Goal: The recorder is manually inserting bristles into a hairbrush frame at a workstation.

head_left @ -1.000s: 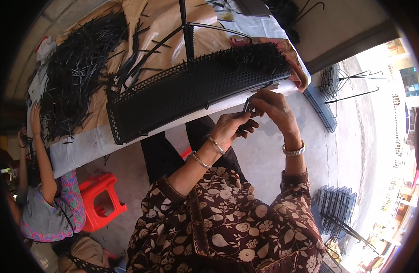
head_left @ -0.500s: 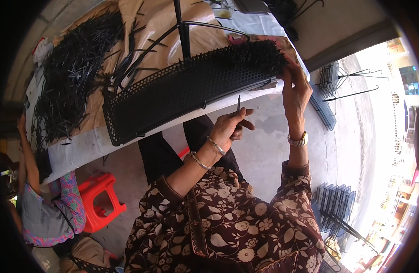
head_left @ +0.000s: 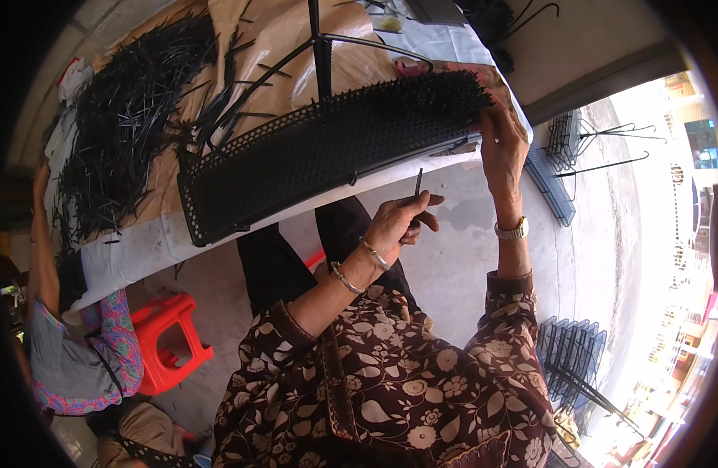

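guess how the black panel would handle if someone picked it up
The panel is probably stiff, as its broad face shows no sag. Its many holes suggest it is fairly light for its size. Spikes crowding the right end may make that side heavier.

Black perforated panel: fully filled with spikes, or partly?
Partly filled. Black spikes crowd the right end of the panel; bare holes show at its left end.
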`<state>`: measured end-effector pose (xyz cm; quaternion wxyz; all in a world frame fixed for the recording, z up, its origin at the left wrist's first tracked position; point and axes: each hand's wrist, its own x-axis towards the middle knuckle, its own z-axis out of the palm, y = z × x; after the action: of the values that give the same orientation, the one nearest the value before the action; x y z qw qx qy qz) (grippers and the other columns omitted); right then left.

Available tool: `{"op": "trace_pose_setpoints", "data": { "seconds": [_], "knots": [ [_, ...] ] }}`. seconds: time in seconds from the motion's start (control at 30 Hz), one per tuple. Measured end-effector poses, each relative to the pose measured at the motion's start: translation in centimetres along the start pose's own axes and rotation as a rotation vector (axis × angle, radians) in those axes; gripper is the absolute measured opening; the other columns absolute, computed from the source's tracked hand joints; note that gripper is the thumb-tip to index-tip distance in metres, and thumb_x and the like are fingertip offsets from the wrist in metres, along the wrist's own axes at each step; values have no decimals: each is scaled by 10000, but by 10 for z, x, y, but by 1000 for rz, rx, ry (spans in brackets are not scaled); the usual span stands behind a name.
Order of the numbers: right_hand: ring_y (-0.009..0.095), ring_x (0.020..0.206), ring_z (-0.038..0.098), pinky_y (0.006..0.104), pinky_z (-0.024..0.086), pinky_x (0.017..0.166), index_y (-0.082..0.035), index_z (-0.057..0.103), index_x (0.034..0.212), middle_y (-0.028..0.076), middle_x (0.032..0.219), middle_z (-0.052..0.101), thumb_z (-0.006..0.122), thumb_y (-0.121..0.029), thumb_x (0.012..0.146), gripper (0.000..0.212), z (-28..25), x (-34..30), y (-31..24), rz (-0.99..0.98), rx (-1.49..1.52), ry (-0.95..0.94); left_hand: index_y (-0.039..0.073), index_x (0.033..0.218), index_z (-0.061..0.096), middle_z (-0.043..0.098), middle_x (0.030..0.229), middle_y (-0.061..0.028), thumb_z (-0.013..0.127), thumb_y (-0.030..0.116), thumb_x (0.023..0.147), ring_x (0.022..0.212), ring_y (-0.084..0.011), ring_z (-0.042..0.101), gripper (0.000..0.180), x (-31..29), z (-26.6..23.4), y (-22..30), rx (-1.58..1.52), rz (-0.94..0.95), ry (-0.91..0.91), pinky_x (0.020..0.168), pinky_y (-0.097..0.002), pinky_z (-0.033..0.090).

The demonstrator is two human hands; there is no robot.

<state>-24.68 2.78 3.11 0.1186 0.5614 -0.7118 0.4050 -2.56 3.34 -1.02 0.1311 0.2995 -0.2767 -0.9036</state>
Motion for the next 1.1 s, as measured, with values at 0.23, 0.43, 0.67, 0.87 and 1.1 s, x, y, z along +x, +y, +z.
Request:
{"op": "trace_pose_setpoints", "data": {
  "seconds": [0.23,0.43,0.67,0.87,1.1],
  "knots": [
    [201,716,661,293,496,638,-3,620,926,124,788,652,569,-6,860,83,-5,8,-12,91,126,-89,56,1084,655,617,717,-31,579,387,918,507,-14,314,378,1,-2,-1,5,17,6,447,-157,235],
    [232,717,642,320,482,639,-24,618,959,119,792,645,569,-12,851,119,3,6,4,-60,95,-178,52,1083,655,618,717,-37,578,384,919,510,-19,319,378,-1,4,-3,27,4,7,449,-157,240],
    [294,755,589,380,462,612,-117,649,987,120,893,545,609,-134,857,137,18,-12,1,-53,-193,-77,46,1085,653,619,716,-43,575,382,922,504,-20,325,381,-3,2,-7,20,26,5,453,-155,248],
    [297,778,596,387,474,608,-167,664,1077,122,926,541,616,-196,866,218,18,-23,1,-24,-312,-53,46,1091,651,615,720,-41,574,378,924,506,-17,334,379,-7,9,-3,39,39,13,456,-153,254],
    [280,735,618,355,480,652,-99,670,1076,118,907,616,598,-238,892,242,3,-32,-17,178,108,-184,42,1103,648,607,728,-36,577,395,919,515,-16,334,404,-6,11,1,55,51,0,463,-157,252]
  ]
}}
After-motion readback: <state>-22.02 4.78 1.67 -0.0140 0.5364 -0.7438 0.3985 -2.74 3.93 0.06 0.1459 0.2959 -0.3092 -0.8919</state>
